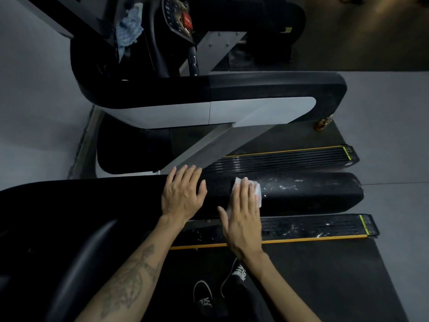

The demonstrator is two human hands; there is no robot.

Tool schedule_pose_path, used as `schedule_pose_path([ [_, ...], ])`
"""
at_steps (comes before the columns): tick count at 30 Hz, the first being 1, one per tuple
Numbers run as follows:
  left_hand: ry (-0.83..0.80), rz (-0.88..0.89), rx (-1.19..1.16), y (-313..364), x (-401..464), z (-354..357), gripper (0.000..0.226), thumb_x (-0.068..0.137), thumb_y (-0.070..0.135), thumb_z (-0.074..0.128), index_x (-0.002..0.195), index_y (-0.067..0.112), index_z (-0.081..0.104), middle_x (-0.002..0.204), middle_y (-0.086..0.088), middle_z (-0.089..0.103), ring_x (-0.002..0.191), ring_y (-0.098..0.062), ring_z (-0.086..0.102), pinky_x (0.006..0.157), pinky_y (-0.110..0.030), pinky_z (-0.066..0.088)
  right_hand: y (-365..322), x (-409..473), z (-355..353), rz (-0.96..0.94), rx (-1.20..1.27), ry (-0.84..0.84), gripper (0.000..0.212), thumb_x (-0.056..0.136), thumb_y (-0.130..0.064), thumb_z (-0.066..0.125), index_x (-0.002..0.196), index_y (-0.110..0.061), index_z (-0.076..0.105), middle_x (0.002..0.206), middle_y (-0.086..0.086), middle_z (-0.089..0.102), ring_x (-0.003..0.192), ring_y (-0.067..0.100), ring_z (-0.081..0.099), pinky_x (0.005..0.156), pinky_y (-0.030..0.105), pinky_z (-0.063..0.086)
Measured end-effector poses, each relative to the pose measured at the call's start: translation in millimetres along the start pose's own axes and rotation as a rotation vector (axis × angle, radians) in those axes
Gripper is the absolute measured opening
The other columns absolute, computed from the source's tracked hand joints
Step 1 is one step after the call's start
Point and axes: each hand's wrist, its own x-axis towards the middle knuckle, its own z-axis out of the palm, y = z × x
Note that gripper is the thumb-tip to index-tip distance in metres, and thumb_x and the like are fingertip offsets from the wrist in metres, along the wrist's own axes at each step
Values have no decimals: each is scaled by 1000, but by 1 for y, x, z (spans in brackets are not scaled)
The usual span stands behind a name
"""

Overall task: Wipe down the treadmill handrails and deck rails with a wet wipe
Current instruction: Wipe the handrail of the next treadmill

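Observation:
A black padded near handrail (308,194) runs left to right across the middle of the view, with white smears on its right part. My right hand (243,214) lies flat with straight fingers on a white wet wipe (256,190) and presses it onto the rail's top. My left hand (183,194) rests flat on the same rail just to the left, holding nothing. The far handrail (278,89) is black above and silver below. A ribbed deck rail with a yellow edge (325,225) lies below the near handrail, speckled white. A second deck rail (290,156) lies beyond it.
The treadmill belt (325,275) is underfoot, with my black shoes (204,296) on it. The console (178,17) with a red button sits at the top. A blue cloth (127,31) hangs near it. Grey floor (394,126) lies to the right.

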Motion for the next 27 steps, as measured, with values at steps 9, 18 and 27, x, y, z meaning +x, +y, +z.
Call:
schedule_pose_path([
  [9, -76, -14, 2, 3, 0, -7, 58, 105, 41, 27, 140, 9, 61, 143, -11, 61, 140, -28, 51, 121, -51, 30, 18, 29, -10, -63, -22, -47, 70, 107, -53, 18, 163, -12, 16, 171, 8, 6, 159, 23, 0, 129, 45, 9],
  [18, -114, -22, -29, 17, 15, -1, 60, 104, 41, 22, 136, 11, 64, 142, -9, 63, 138, -26, 53, 120, -51, 31, 14, 41, -15, -180, -12, -141, 65, 108, -52, 16, 164, -19, 14, 172, 1, 4, 159, 19, -3, 130, 42, 5],
  [27, -51, -5, -26, 17, 12, 3, 51, 103, 34, 34, 130, 8, 69, 133, -11, 68, 129, -29, 61, 114, -49, 40, -4, 35, -18, -37, 5, -141, 70, 105, -52, 6, 164, -16, 15, 172, 4, 6, 159, 23, -2, 129, 42, -3],
])
